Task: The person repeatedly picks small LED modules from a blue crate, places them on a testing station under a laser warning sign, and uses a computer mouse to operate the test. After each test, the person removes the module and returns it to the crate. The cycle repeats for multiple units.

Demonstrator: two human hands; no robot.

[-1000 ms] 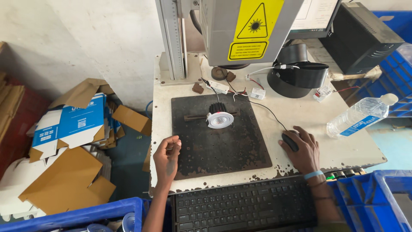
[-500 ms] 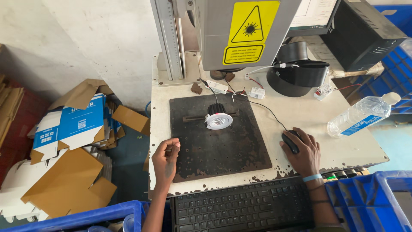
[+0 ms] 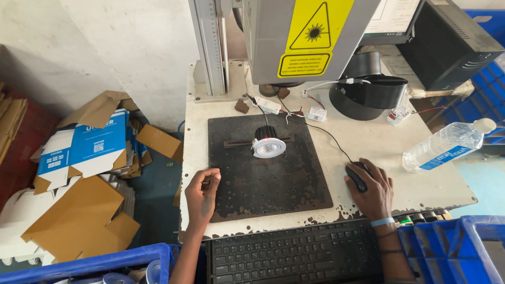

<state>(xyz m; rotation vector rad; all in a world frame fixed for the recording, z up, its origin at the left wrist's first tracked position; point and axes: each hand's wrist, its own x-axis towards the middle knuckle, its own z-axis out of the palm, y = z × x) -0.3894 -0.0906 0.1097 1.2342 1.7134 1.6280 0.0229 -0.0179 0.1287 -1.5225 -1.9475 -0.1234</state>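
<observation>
Here, the head view looks down on a white tabletop (image 3: pixel 421 184) with a dark perforated plate (image 3: pixel 268 179) at its centre. The left hand (image 3: pixel 202 194) rests at the plate's 8 o'clock edge, fingers loosely curled and thumb near the forefinger; whether it pinches anything cannot be told. The right hand (image 3: pixel 374 190) lies at 3 o'clock off the plate, cupped over a black mouse (image 3: pixel 356 175), fingers closed on it; a pale blue band circles the wrist. A round lamp (image 3: pixel 268 144) with a white rim and black finned body stands on the plate toward 12 o'clock, apart from both hands, below the grey laser head (image 3: pixel 294 37) with its yellow warning label. A thin cable runs from the mouse toward 11 o'clock. A black keyboard (image 3: pixel 294 255) sits at 6 o'clock. A clear bottle (image 3: pixel 447 144) lies at 3 o'clock near the tabletop edge. Flattened cardboard (image 3: pixel 79 194) is piled at 9 o'clock on the floor. Blue crates (image 3: pixel 447 247) occupy 5 o'clock.
</observation>
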